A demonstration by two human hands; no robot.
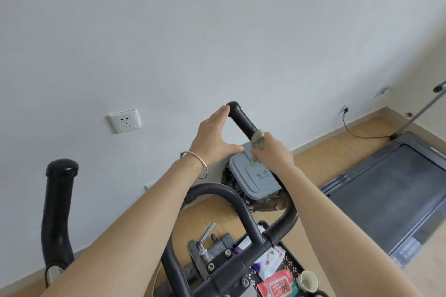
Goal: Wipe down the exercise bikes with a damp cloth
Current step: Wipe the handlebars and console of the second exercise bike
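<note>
Right hand (270,149) clamped on cloth (258,138), pressed to handlebar (242,119). Left hand (214,135) flat-fingered at handlebar tip. Handlebar axis: rising away, leaning left. Likely next stroke: up from cloth.

The only marking I can read is on the grey bin lid (243,176): the characters 生活, with the word "Home" printed just beneath them. The red packet (277,283) and the white packet (268,261) beside it bear print too blurred for me to read.
</note>
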